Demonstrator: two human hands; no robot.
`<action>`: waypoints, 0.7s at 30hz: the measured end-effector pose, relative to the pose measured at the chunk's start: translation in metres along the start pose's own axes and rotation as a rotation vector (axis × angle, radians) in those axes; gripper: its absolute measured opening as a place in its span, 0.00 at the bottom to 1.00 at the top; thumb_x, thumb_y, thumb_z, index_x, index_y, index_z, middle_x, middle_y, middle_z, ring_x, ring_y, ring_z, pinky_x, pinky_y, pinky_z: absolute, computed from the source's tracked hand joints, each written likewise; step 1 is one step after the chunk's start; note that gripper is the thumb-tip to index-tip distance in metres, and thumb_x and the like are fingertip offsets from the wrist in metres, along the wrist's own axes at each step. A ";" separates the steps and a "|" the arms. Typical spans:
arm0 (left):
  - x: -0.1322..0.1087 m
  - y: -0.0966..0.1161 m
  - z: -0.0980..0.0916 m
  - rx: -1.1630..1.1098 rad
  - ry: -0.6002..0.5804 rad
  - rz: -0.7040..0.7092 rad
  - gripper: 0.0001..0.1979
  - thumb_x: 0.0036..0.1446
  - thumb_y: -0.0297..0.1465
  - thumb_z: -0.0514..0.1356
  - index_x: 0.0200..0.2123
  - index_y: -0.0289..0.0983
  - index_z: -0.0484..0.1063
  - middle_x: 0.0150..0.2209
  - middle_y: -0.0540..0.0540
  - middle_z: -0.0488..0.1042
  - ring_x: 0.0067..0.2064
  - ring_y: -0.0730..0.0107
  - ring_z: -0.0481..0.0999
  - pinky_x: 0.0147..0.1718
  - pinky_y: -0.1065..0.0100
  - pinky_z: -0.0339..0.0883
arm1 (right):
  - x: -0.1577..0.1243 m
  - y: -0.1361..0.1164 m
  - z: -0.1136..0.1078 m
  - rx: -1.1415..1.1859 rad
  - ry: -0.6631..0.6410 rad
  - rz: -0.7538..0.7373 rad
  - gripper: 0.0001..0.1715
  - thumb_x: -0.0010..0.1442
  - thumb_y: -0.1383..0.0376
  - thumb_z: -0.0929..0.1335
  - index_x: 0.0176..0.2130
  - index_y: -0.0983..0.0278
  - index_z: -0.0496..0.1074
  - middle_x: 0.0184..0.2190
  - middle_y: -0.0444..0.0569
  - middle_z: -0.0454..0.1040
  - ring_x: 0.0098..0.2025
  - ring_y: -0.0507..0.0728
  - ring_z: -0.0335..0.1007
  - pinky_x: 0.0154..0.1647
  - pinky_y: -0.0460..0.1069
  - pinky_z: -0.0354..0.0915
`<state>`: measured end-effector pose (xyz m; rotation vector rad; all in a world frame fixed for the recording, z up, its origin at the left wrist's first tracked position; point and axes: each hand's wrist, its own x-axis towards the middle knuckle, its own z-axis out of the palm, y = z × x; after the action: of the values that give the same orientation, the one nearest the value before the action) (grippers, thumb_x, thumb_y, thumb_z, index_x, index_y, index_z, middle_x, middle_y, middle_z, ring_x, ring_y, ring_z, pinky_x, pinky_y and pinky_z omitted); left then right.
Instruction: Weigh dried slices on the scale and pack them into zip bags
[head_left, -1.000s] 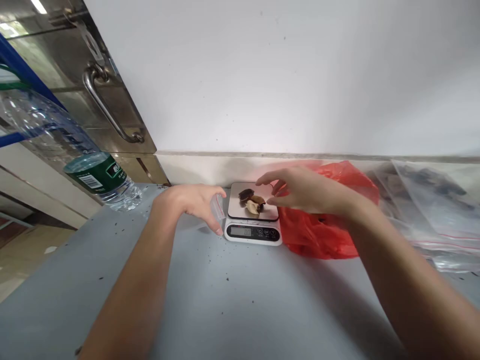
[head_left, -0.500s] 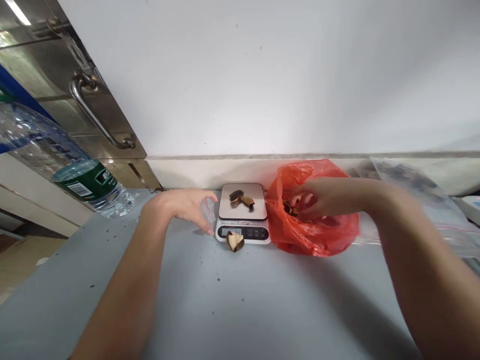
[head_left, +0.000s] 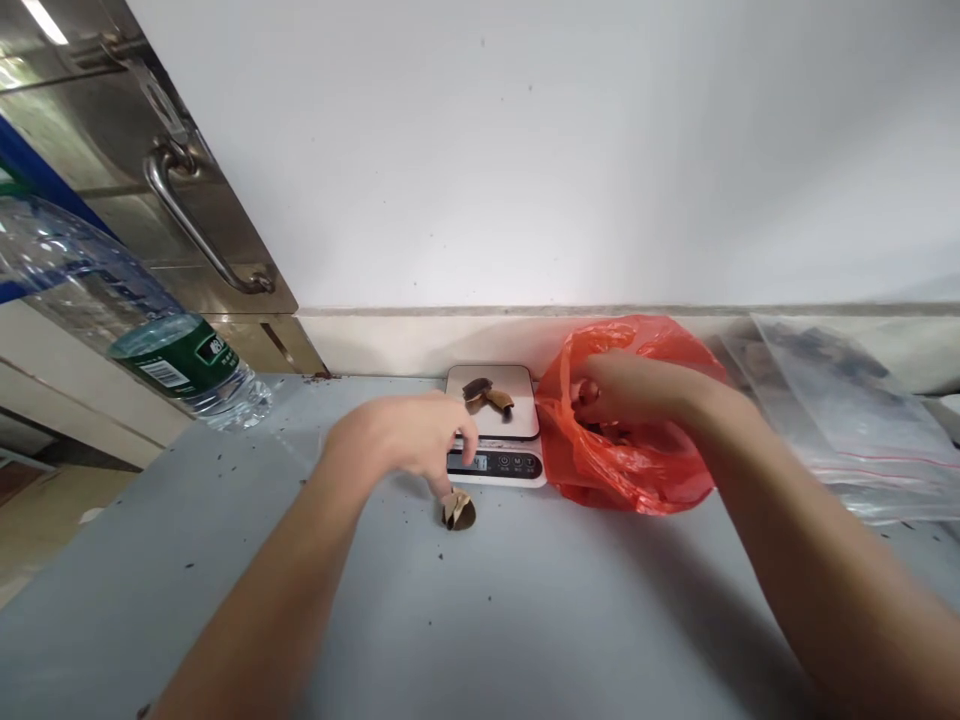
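Note:
My left hand (head_left: 420, 440) hangs over the front left corner of a small digital kitchen scale (head_left: 499, 466). Its thumb and bent forefinger are apart, and the thumb tip touches a curled, dried brown piece with a pale inside (head_left: 459, 510) on the table, in front of the scale. On the scale's plate rest a few similar dried brown pieces (head_left: 499, 400). Right of the scale, my right hand (head_left: 619, 388) reaches into a red plastic bag (head_left: 637, 480). Its fingers are curled and partly hidden by the bag; anything within them cannot be made out.
A large clear water bottle with a green label (head_left: 176, 360) is at the left. Zip bags with dark contents (head_left: 847, 380) lie right of the red bag. Behind stands a white wall (head_left: 525, 180). Dark crumbs dot the grey table (head_left: 487, 620).
My left hand has moved right to the scale's front edge, and the dried piece there has shifted off the scale's front toward me. My right hand has stayed in the red bag, its fingers more curled.

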<state>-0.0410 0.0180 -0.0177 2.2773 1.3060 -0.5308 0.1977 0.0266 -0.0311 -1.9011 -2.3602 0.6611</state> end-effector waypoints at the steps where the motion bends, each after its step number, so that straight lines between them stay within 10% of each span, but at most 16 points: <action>1: 0.004 0.003 0.003 0.003 -0.019 0.008 0.18 0.39 0.35 0.73 0.39 0.45 0.83 0.42 0.47 0.78 0.34 0.61 0.76 0.22 0.70 0.61 | 0.001 0.003 -0.004 0.000 -0.016 0.012 0.16 0.50 0.77 0.67 0.19 0.60 0.66 0.20 0.44 0.72 0.21 0.53 0.66 0.22 0.48 0.60; 8: 0.013 0.012 0.014 -0.010 -0.063 0.062 0.13 0.41 0.33 0.72 0.34 0.45 0.85 0.42 0.47 0.76 0.36 0.60 0.77 0.25 0.68 0.64 | -0.015 0.005 -0.039 0.035 0.114 -0.062 0.07 0.58 0.67 0.71 0.31 0.57 0.80 0.30 0.47 0.81 0.31 0.59 0.75 0.32 0.53 0.67; 14: 0.010 0.010 0.007 -0.051 -0.092 0.085 0.08 0.44 0.34 0.72 0.32 0.43 0.84 0.43 0.47 0.78 0.38 0.59 0.77 0.29 0.66 0.66 | -0.024 -0.032 -0.028 0.329 0.341 -0.159 0.04 0.62 0.66 0.72 0.34 0.58 0.76 0.34 0.48 0.83 0.35 0.58 0.78 0.36 0.51 0.69; 21: 0.010 -0.016 -0.004 -0.206 0.362 0.133 0.12 0.54 0.41 0.67 0.38 0.40 0.81 0.43 0.44 0.76 0.42 0.58 0.76 0.38 0.64 0.68 | 0.016 -0.042 0.008 0.047 0.283 -0.146 0.10 0.59 0.76 0.67 0.32 0.62 0.75 0.37 0.49 0.82 0.37 0.56 0.75 0.34 0.48 0.61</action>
<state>-0.0492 0.0344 -0.0230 2.3315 1.2878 0.0655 0.1524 0.0322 -0.0272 -1.6572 -2.2551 0.4021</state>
